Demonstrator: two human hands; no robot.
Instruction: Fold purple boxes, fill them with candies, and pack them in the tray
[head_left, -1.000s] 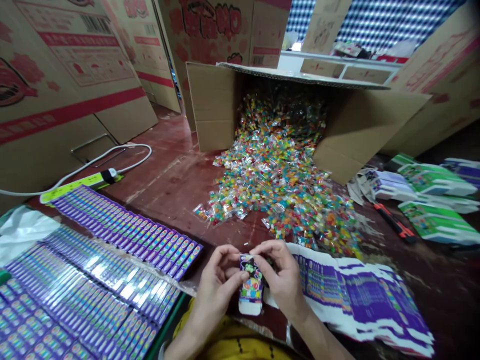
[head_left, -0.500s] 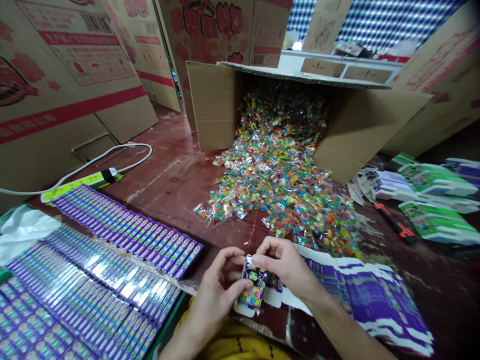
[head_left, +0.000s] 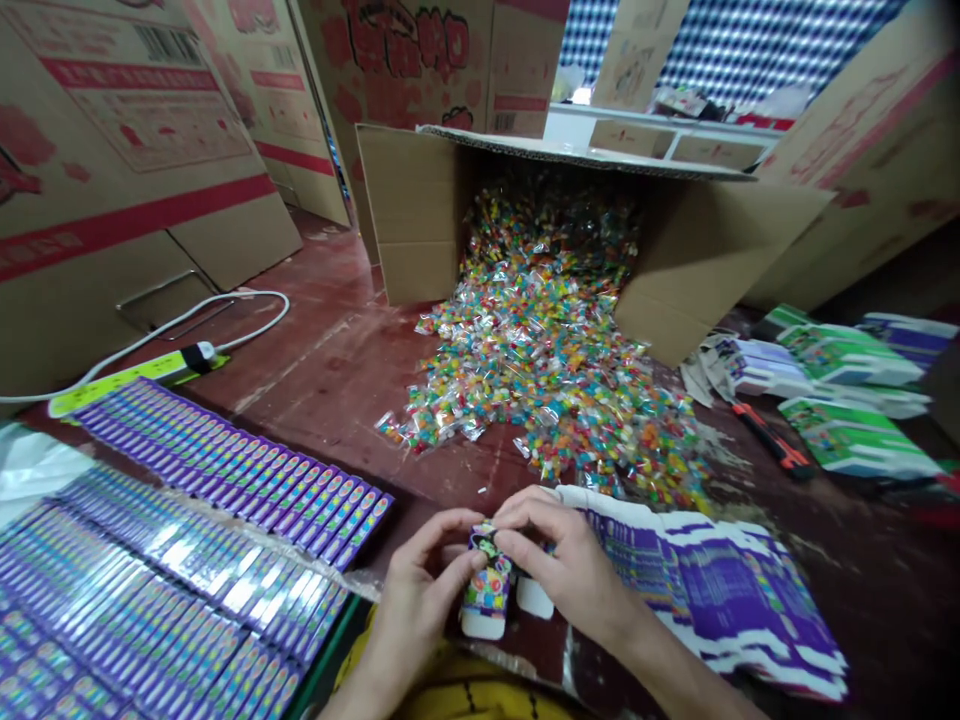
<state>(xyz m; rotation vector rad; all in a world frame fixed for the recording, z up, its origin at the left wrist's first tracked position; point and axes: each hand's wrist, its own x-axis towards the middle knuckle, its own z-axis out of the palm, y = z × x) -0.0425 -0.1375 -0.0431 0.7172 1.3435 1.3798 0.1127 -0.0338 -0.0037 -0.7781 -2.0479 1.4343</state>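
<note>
A small purple candy box (head_left: pixel 487 588) with a colourful printed front stands between my two hands, its white flap at the lower end folded out toward me. My left hand (head_left: pixel 424 580) grips its left edge between thumb and fingers. At the top end, my right hand (head_left: pixel 559 548) closes its thumb and fingers on the box, hiding that end. Just right of it, another carton's white flap (head_left: pixel 535 597) shows under my right hand. Rows of flat purple cartons (head_left: pixel 720 590) lie beyond my right forearm.
Small clear bags of coloured candy (head_left: pixel 540 350) spill from a tipped cardboard box (head_left: pixel 416 215). Packed rows of purple boxes (head_left: pixel 187 560) fill the left side, near a power strip (head_left: pixel 169 365). A red-black cutter (head_left: pixel 772 440) and green cartons (head_left: pixel 855 440) lie right.
The candy box has turned more upright, and its lower flap now faces me. My right hand has moved down and in over its top end. The whole view has shifted slightly.
</note>
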